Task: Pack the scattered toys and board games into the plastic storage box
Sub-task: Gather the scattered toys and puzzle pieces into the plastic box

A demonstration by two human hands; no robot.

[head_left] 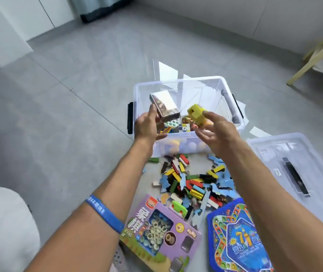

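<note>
Over the clear storage box [233, 89] at frame centre, I see my left hand [147, 124] and right hand [218, 132] spread with fingers released; a small card box [165, 107] and a yellow toy [196, 112] sit just beyond them, seemingly dropping in. Inside lie a few small toys. Most work remains, I judge: the block pile [192, 181], chess set [156, 230] and blue board game [239, 240] lie on the floor lower down, the lid [294, 169] at right.

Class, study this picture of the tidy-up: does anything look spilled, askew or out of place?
Yes. A heap of coloured blocks and blue puzzle pieces lies spilled on the floor in front of the storage box. The lid lies off, to its right. A small shiny box is tilted over the opening by the left hand.
</note>
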